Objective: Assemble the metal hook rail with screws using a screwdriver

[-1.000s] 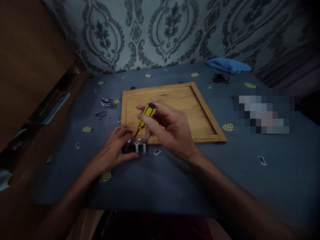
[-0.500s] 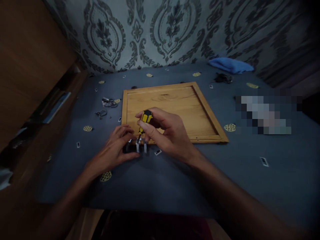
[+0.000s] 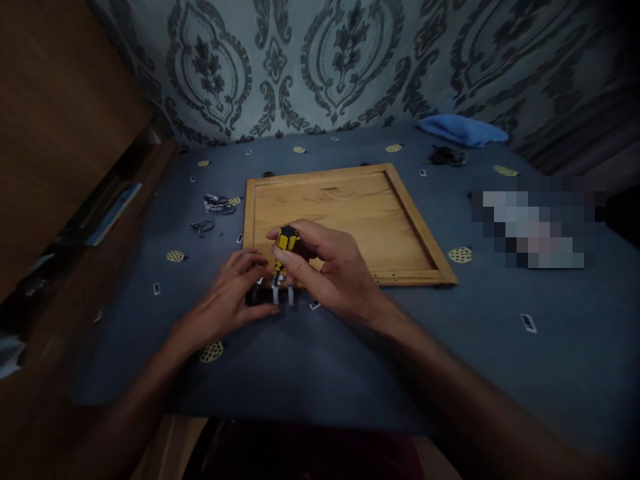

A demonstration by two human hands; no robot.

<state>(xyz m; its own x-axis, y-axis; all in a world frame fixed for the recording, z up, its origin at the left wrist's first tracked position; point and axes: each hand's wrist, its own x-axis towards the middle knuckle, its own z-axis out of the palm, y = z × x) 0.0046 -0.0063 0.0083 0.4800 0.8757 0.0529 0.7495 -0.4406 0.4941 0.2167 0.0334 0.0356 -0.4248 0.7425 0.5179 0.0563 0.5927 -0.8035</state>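
Observation:
My right hand (image 3: 333,267) is closed round the yellow and black handle of a screwdriver (image 3: 287,241). Its shaft points down at a metal cabinet hinge (image 3: 276,292) on the near left edge of a framed wooden panel (image 3: 325,200). Thumb below and fingers above, my left hand (image 3: 240,283) grips the hinge and panel edge from the left. The screwdriver's tip and the screw under it are too small to make out. The panel lies flat on a dark blue patterned cloth (image 3: 350,373).
More metal hinges (image 3: 219,204) and a small dark wire-like piece (image 3: 202,227) lie left of the panel. Behind it on the right are a black object (image 3: 447,156) and a blue cloth (image 3: 463,130). A wooden cabinet (image 3: 60,100) stands at the left; a patterned wall (image 3: 275,67) closes the back.
My right hand has shifted slightly left, and the screwdriver handle now stands more upright. My left hand and the panel have stayed in place.

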